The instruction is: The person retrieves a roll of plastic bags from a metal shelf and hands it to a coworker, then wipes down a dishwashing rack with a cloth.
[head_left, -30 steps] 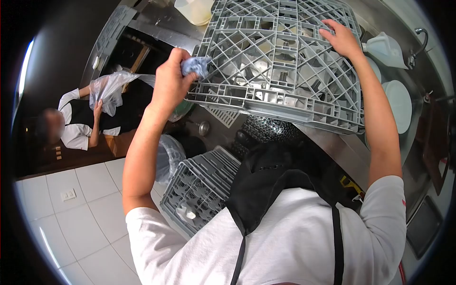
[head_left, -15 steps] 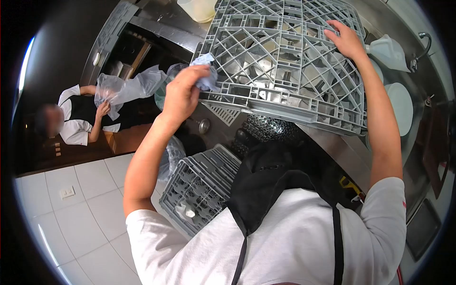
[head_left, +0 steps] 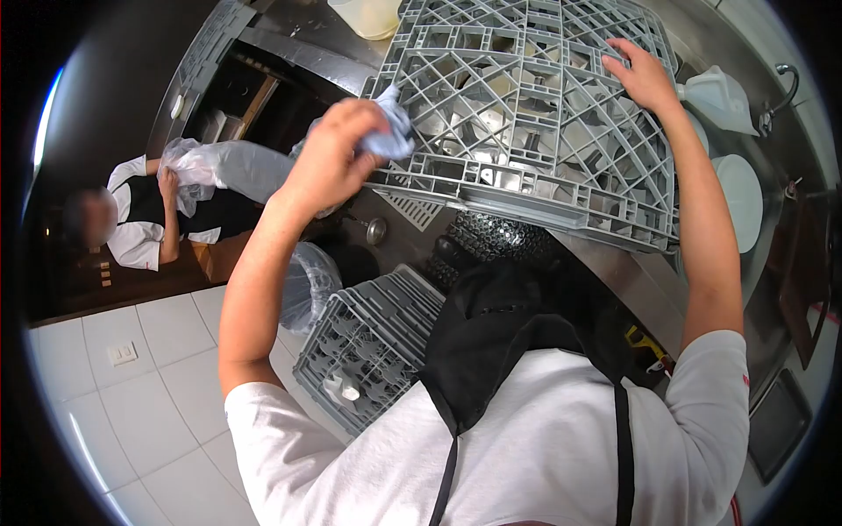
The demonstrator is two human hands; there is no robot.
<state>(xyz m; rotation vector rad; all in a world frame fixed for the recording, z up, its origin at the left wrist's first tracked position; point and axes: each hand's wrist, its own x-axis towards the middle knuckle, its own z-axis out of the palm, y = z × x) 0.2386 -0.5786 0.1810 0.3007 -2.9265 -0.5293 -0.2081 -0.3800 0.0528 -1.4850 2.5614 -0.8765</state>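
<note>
A large grey plastic dish rack [head_left: 579, 203] with a lattice surface lies in front of me, and white and metal items show through its grid. My left hand [head_left: 338, 153] grips a bunched light-blue cloth [head_left: 392, 127] at the rack's left edge. The fingertips behind the cloth are partly hidden. On the rack's upper right part rests my right hand [head_left: 643, 77], its fingers spread over the lattice and nothing held in them.
Grey racks [head_left: 368, 342] are stacked low at my left. Plates [head_left: 737, 203], a white plastic container [head_left: 717, 98] and a faucet [head_left: 781, 96] are at right. A co-worker [head_left: 140, 210] handles a clear plastic bag [head_left: 246, 167]. A yellowish tub [head_left: 364, 17] stands beyond the rack.
My left hand has shifted slightly left and up with the cloth, which shows more now. My right hand stays on the rack. The co-worker's hands and plastic bag have moved.
</note>
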